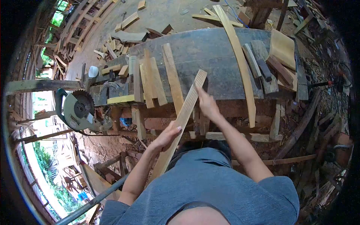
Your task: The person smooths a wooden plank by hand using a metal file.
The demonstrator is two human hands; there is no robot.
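Observation:
A long wooden board with ripple-like marks on its face slants from beside my body up over the workbench edge. My left hand is closed around its middle, thumb on the upper face. Farther up, my right hand is at the board's right edge near the far end, fingertips against it; it is slightly blurred and its fingers are partly hidden. Left of the board, another wooden strip lies on the dark workbench. The held board's lower end disappears beside my shirt.
Several wood pieces lie at the bench's left, beside a circular saw with an exposed blade. A long curved plank overhangs the bench front. Blocks are stacked at the right. Offcuts litter the floor behind.

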